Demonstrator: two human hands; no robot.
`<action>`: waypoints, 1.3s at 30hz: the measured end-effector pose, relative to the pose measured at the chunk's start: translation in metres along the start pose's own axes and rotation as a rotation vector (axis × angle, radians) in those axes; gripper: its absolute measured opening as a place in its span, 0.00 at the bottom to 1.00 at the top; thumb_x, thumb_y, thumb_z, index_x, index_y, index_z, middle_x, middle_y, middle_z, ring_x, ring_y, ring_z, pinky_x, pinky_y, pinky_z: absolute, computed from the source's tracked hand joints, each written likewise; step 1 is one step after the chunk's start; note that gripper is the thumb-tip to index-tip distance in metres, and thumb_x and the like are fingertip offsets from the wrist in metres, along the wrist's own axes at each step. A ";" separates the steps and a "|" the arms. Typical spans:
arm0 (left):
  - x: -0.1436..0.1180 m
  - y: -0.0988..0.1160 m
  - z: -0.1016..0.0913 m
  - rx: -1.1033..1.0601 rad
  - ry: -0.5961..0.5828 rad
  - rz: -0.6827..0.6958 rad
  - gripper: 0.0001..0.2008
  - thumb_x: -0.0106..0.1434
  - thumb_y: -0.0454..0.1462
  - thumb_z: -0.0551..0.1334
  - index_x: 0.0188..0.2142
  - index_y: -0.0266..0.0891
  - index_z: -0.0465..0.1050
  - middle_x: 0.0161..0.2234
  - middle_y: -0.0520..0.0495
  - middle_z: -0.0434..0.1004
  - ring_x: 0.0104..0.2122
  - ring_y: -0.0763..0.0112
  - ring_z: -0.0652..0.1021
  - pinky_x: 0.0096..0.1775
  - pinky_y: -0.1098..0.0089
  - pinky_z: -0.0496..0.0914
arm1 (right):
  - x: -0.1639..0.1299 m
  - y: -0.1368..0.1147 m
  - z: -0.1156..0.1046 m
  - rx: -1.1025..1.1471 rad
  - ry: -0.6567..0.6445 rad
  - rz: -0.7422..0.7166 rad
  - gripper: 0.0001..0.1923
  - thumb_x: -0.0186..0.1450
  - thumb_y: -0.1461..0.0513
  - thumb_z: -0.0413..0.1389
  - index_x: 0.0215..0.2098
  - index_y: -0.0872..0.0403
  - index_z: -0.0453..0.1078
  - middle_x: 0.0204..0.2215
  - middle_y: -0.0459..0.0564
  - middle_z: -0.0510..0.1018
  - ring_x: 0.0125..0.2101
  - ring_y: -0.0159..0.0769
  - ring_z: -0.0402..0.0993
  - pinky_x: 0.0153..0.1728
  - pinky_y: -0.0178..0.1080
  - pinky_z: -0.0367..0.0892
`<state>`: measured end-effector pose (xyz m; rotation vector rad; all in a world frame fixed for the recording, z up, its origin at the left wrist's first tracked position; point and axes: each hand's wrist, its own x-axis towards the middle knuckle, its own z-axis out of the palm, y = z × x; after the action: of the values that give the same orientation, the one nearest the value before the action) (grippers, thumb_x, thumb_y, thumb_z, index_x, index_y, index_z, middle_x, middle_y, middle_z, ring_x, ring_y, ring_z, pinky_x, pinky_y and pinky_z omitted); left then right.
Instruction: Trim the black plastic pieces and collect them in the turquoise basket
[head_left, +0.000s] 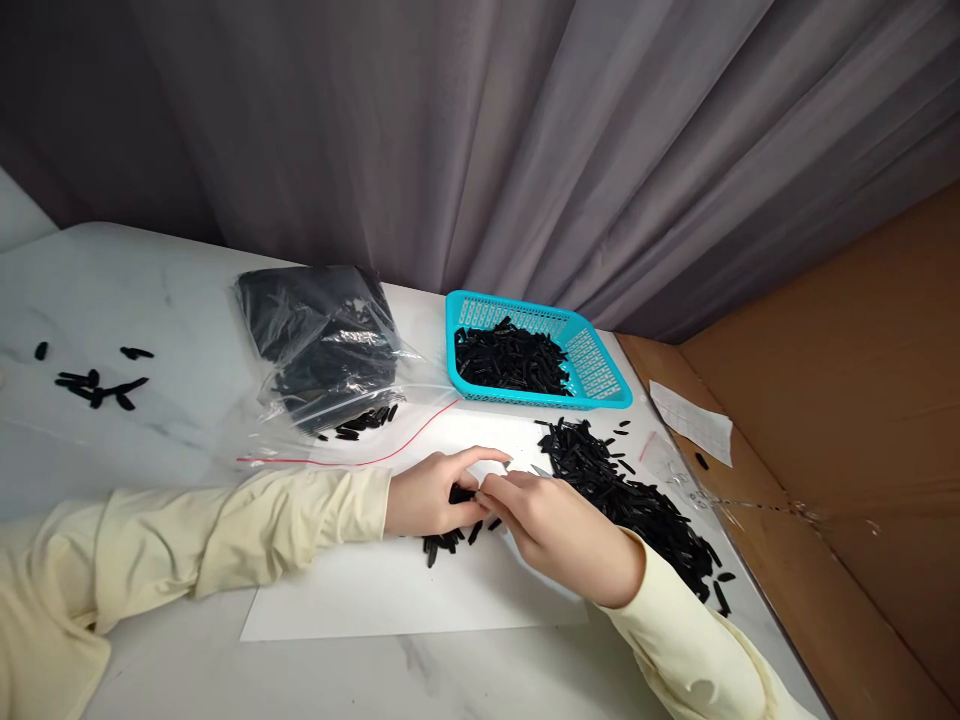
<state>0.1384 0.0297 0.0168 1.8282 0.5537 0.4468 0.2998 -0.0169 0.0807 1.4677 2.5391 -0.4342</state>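
Both hands meet over a white sheet of paper [420,610]. My left hand [431,493] curls around small black strips [459,494], its thumb and index finger reaching toward the right. Close against its fingertips, my right hand [551,520] is closed in a pinch at the end of a black strip. A pointed grey metal tip [538,471] shows beside the right fingers; the rest of that tool is hidden. More black strips [442,545] lie on the paper just under the left hand. To the right of the hands spreads a large heap of black strips [637,500].
A blue basket [611,385] at the back holds many black strips. Left of it lies a clear zip bag [330,340] packed with black pieces. Several loose strips [94,385] are at far left. A cardboard wall [847,400] and paper slip [694,425] stand right.
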 end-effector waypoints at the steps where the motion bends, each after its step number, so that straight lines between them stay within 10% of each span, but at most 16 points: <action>1: 0.000 -0.001 0.000 0.006 -0.007 -0.002 0.26 0.58 0.34 0.57 0.56 0.35 0.56 0.28 0.50 0.78 0.26 0.73 0.72 0.34 0.72 0.67 | -0.001 0.003 0.001 0.030 0.006 0.000 0.10 0.65 0.69 0.43 0.35 0.56 0.65 0.27 0.51 0.74 0.24 0.34 0.69 0.24 0.34 0.54; 20: 0.000 0.001 0.001 -0.009 0.037 0.026 0.24 0.60 0.36 0.57 0.55 0.33 0.58 0.17 0.59 0.63 0.19 0.78 0.62 0.27 0.77 0.60 | -0.014 0.009 0.030 0.518 0.321 0.040 0.11 0.68 0.62 0.43 0.34 0.55 0.65 0.25 0.49 0.74 0.24 0.33 0.69 0.27 0.34 0.62; 31: -0.001 0.003 0.001 0.071 0.117 0.092 0.17 0.59 0.35 0.56 0.45 0.29 0.74 0.17 0.55 0.63 0.18 0.79 0.61 0.22 0.78 0.59 | -0.014 0.008 0.064 1.479 0.355 0.113 0.13 0.63 0.54 0.51 0.33 0.56 0.65 0.25 0.49 0.74 0.21 0.30 0.70 0.19 0.33 0.65; 39: -0.002 0.004 0.002 0.058 0.110 0.107 0.17 0.61 0.36 0.54 0.44 0.27 0.75 0.15 0.53 0.64 0.16 0.79 0.57 0.18 0.78 0.56 | -0.013 0.010 0.068 1.674 0.377 0.065 0.12 0.63 0.55 0.53 0.31 0.57 0.65 0.22 0.47 0.74 0.18 0.27 0.69 0.17 0.31 0.63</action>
<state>0.1383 0.0258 0.0201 1.9031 0.5502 0.6122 0.3153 -0.0461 0.0188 1.9762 2.0407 -2.9026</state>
